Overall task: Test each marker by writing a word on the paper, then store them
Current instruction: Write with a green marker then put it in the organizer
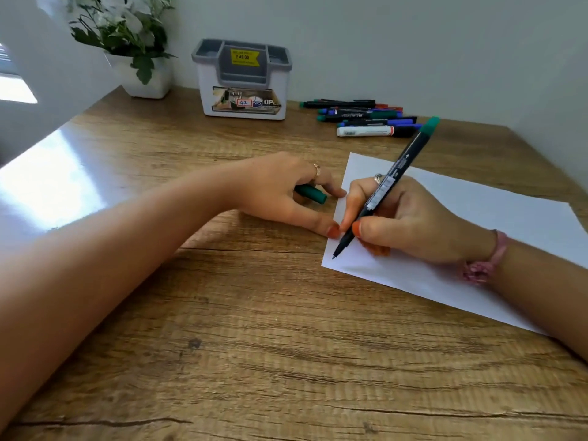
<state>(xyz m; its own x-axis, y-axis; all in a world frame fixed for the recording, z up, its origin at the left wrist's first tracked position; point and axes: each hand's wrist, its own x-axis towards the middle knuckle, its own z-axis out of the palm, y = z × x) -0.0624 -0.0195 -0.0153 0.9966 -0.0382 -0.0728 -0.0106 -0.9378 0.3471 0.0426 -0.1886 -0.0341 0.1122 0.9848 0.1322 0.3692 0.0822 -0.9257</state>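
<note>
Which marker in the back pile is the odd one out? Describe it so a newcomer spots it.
Start at the grey-and-white organizer against the wall, then look right to the marker pile. The nearest one, the white marker, is thick and white-barrelled; the others are slim and dark.

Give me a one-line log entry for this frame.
step: test green marker | right hand: gripping it, tip at paper | left hand: holding cap | paper: blank | organizer: no markers visible
</note>
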